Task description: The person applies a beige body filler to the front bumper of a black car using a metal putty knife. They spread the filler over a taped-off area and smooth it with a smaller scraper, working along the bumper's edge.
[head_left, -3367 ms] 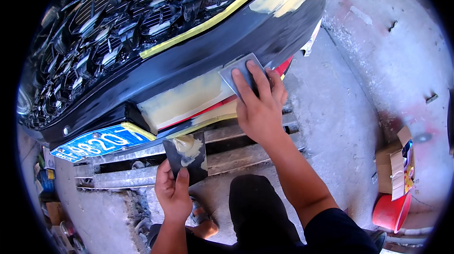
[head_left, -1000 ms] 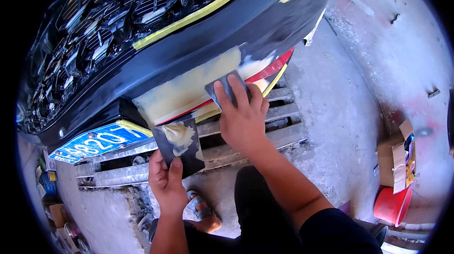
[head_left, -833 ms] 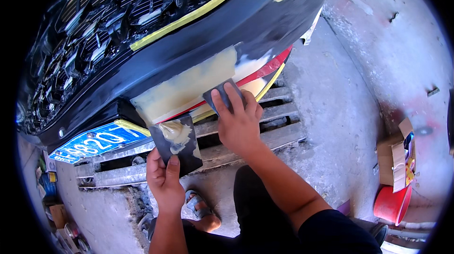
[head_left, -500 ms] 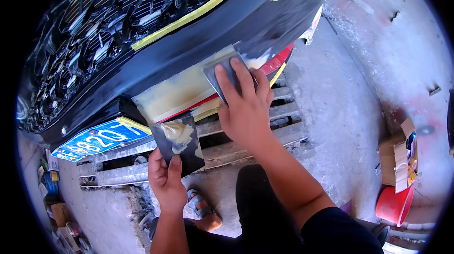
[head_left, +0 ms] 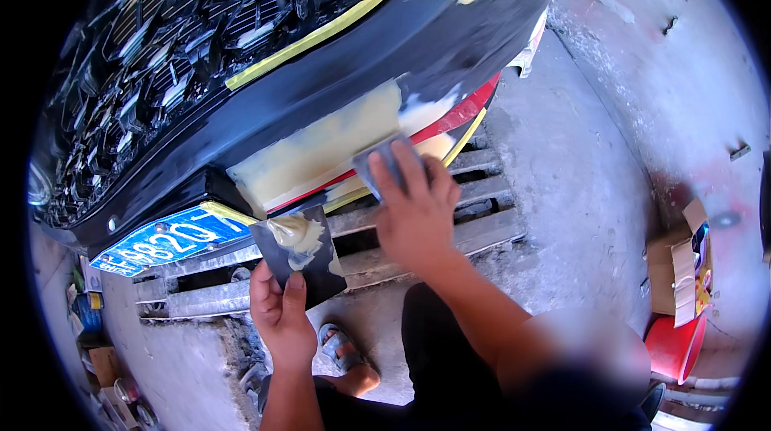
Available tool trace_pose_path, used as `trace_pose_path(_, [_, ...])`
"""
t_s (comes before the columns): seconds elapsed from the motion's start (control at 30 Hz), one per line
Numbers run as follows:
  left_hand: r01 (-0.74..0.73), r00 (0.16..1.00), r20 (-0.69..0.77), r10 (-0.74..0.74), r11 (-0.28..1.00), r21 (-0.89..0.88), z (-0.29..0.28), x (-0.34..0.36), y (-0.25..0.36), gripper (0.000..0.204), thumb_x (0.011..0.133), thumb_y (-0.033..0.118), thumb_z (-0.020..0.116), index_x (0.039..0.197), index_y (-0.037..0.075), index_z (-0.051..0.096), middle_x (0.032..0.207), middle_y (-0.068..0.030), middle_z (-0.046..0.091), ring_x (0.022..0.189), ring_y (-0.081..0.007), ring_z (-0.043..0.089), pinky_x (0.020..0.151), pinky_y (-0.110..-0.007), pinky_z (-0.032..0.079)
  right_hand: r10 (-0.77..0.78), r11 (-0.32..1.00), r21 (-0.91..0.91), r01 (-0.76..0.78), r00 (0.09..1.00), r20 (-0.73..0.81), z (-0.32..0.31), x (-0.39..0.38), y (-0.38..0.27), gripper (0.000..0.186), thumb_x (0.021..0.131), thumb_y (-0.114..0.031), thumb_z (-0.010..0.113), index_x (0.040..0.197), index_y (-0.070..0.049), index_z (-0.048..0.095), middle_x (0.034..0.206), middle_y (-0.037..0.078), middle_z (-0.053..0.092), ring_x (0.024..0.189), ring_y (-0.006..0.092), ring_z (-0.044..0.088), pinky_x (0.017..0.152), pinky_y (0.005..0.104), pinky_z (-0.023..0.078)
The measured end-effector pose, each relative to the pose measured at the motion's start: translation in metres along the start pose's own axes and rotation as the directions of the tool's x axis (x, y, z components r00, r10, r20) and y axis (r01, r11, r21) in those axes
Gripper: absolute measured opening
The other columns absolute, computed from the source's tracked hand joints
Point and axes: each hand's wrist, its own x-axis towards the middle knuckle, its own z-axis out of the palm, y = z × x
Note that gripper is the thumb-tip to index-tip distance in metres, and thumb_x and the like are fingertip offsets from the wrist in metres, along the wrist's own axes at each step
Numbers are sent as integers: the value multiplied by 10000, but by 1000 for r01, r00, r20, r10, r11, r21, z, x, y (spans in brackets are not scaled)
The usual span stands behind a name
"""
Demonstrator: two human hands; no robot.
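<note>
Right hand [head_left: 414,214] is flat on a small grey spreader [head_left: 377,164], fingers spread over its back and pressing it against the lower edge of the black bumper [head_left: 337,82], right where the pale yellow filler patch [head_left: 321,146] runs. That patch lies long and slanted, low on the left and climbing to the right, and the spreader sits at its lower right end, so the rest of the filler stretches up and off to the left of that hand. Left hand [head_left: 281,315] is lower and closer to the body, curled shut around a dark mixing board [head_left: 299,250] held up on edge, with a blob of the same putty [head_left: 293,232] on its face, just beside the patch's bottom left corner. Further out there's a blue licence plate [head_left: 161,242] on the left, a metal drain grate [head_left: 450,222] under the bumper, and a cardboard box [head_left: 683,270] over a red bucket [head_left: 675,347] at far right.
</note>
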Motion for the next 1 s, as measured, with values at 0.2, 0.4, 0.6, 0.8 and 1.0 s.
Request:
trace_pose_path(0.2, [11,1000,-14,-12,1000,-22,6,-2,-1,333,949,-4,542,1273,-38,476,1179,-101,623,1077,-126,573,976,-264,401,-95,994,-76,81,971,-219,-24,54,31,674,676,-70,645,1333,-156,526,1398,91,420,1152,408,413,911,528,340])
trace_pose_path(0.4, [4,1000,-8,-4,1000,-10,5,2,-1,335,948,-8,542,1274,-40,474,1178,-103,623,1077,-124,571,975,-262,400,-80,991,-113,73,995,-52,5,23,29,682,663,-85,662,1328,-163,534,1394,88,416,1161,397,405,898,518,340])
trace_pose_path(0.6, [38,999,7,-38,998,-40,7,-2,-4,336,943,-13,539,1272,-35,477,1179,-101,623,1084,-130,569,979,-263,395,-33,997,-70,33,999,4,1,4,36,632,676,-24,605,1289,-174,570,1385,87,423,1164,390,415,938,521,328])
trace_pose_path(0.8, [22,1000,13,-22,999,-23,9,-1,-4,331,945,-8,541,1269,-34,479,1179,-95,625,1079,-126,571,980,-266,395,-138,982,-146,117,980,-143,-35,46,51,593,704,-11,587,1274,-175,589,1389,94,446,1162,397,430,952,499,335])
trace_pose_path(1.0, [38,999,3,-38,999,-34,9,-1,-3,338,944,-12,538,1276,-32,478,1184,-96,622,1087,-127,567,979,-265,395,-223,950,-249,186,967,-127,-22,62,67,609,721,-49,599,1310,-197,551,1394,76,430,1173,391,418,941,524,331])
